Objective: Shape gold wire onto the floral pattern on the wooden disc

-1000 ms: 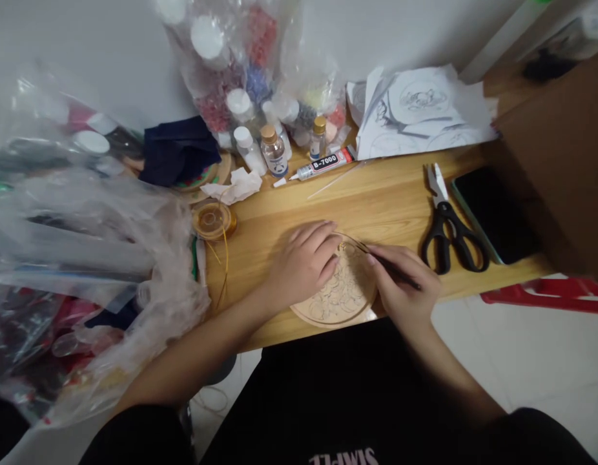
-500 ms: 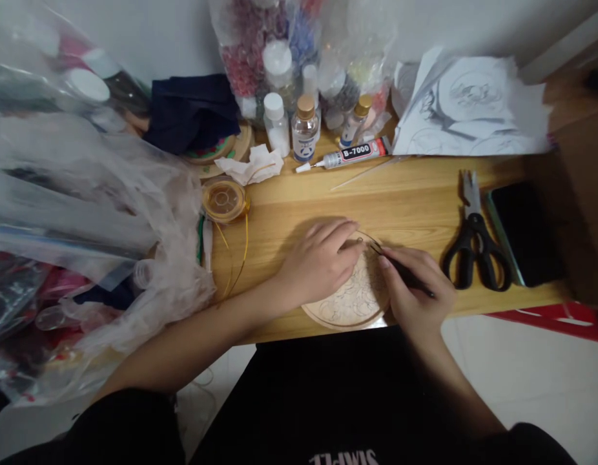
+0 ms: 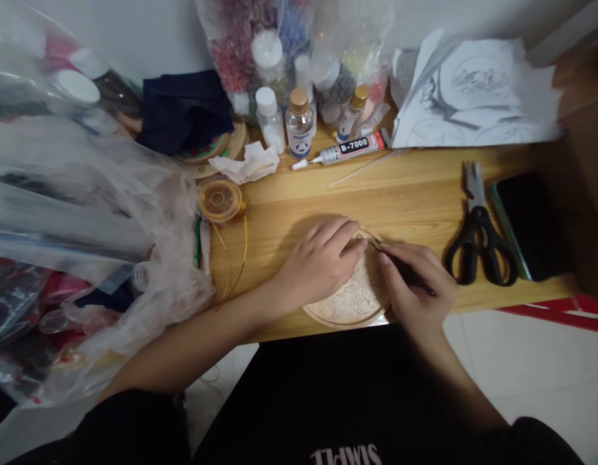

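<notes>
A round wooden disc (image 3: pixel 347 303) with fine line drawings lies at the table's front edge. My left hand (image 3: pixel 323 261) rests palm-down over its left part, fingers stretched out and thumb apart from the forefinger. My right hand (image 3: pixel 422 284) is closed around slim black tweezers (image 3: pixel 408 271), whose tips point left near my left thumb at the disc's upper part. A thin dark curved line, perhaps wire, runs by the tips; whether they pinch it is too small to tell.
Black-handled scissors (image 3: pixel 480 248) and a phone (image 3: pixel 534 226) lie right. Behind are a glue tube (image 3: pixel 352 150), small bottles (image 3: pixel 299 129) and paper drawings (image 3: pixel 473 97). A spool of yellow wire (image 3: pixel 221 200) and plastic bags (image 3: pixel 158 200) stand left.
The camera view has shifted slightly. Both hands and the tweezers keep nearly the same place on the disc.
</notes>
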`<state>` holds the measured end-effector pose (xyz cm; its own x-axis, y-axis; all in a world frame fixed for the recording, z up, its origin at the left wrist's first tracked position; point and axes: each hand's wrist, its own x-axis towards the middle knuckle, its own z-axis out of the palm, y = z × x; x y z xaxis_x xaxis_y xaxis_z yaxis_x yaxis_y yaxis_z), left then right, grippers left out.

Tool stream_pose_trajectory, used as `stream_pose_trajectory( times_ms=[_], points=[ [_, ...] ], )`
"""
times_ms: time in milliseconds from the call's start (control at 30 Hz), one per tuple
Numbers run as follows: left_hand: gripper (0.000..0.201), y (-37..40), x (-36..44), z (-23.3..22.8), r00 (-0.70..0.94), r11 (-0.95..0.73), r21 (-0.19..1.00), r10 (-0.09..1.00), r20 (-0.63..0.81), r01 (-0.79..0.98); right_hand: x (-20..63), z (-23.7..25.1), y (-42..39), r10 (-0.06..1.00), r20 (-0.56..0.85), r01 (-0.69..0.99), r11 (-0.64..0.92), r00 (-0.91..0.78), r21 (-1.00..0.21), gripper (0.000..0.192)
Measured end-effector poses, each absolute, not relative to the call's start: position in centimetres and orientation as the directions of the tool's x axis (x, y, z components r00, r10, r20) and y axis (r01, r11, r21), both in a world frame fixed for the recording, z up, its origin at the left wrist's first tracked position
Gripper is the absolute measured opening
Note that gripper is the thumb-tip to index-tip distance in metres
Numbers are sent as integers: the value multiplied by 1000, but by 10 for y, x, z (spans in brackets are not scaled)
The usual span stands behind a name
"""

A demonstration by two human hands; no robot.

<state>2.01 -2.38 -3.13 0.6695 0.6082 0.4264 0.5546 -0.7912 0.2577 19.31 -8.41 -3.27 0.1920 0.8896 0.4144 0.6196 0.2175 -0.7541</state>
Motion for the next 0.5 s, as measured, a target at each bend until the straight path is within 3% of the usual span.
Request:
stream_pose_trajectory(
  times_ms=[500],
  points=[
    [22, -23, 20, -29, 704, -788, 253, 616, 354, 562, 193, -33, -85, 895, 418, 629, 235, 157, -741, 34]
  ],
)
